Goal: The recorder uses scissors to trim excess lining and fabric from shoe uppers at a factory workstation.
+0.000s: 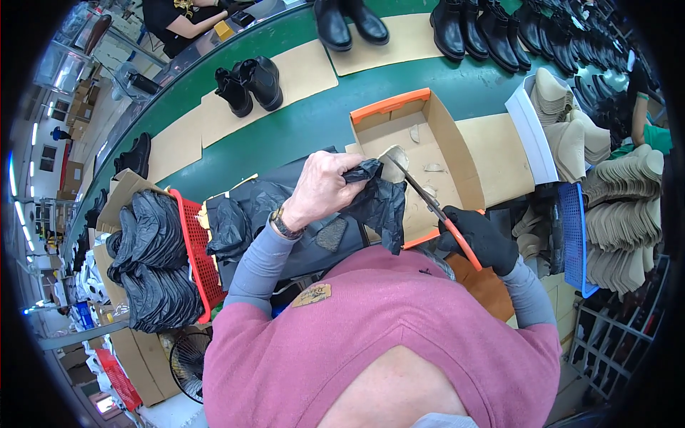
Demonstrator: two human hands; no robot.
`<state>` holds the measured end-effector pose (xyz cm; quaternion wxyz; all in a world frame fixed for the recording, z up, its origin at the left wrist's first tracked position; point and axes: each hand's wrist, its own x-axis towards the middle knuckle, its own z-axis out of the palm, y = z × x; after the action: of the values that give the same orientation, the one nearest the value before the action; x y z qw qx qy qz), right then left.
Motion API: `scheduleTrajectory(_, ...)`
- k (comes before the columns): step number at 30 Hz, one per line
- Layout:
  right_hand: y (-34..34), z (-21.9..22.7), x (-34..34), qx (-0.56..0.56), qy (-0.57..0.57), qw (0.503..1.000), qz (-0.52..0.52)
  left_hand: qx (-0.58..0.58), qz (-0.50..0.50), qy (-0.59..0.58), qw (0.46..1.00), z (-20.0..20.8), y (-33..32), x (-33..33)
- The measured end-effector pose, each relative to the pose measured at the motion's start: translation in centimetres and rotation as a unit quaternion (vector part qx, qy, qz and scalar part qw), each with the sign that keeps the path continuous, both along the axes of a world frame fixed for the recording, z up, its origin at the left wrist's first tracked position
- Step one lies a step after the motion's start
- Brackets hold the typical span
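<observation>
My bare left hand (319,182), with a watch at its wrist, is closed on crumpled black plastic (385,208) that hangs below the fingers. From the plastic's far end pokes a beige insole-like piece (393,164); how much of it lies inside is hidden. My right hand (489,241), in a black glove, grips scissors (465,246) with orange handles. Their blades reach up and left to the beige piece's edge. Beneath lies an open cardboard box (457,146) with orange ends, holding a few beige scraps (433,167).
Black-wrapped pieces fill a carton (107,278) beside a red basket (196,250). At right, beige insoles (621,214) are stacked by a blue basket (573,235) and white box (531,135). Black boots (260,82) line the green bench (300,121). Another person (178,25) sits beyond.
</observation>
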<state>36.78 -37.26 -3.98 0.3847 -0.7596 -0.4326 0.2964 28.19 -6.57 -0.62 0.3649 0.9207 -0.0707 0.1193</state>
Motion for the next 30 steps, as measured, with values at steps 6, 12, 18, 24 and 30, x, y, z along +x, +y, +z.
scheduleTrajectory(6,1.2,1.2,-0.7,0.008,0.034,0.998,-0.048,0.007,0.013,0.021,1.0,0.4,0.1,-0.1)
scheduleTrajectory(12,1.2,0.5,-1.1,0.012,0.031,0.999,-0.042,-0.004,-0.002,0.032,0.999,0.3,0.3,-0.1)
scheduleTrajectory(18,0.5,-1.0,-0.4,0.066,0.069,0.995,0.004,0.072,-0.031,-0.013,0.997,0.7,0.1,-0.3)
scheduleTrajectory(24,0.1,-0.5,-0.1,-0.021,0.096,0.994,0.039,0.071,-0.03,0.005,0.997,0.9,-0.2,-0.2)
scheduleTrajectory(30,-1.2,-2.7,-0.3,0.075,-0.049,0.995,0.033,-0.036,0.033,0.103,0.993,1.1,-1.2,0.1)
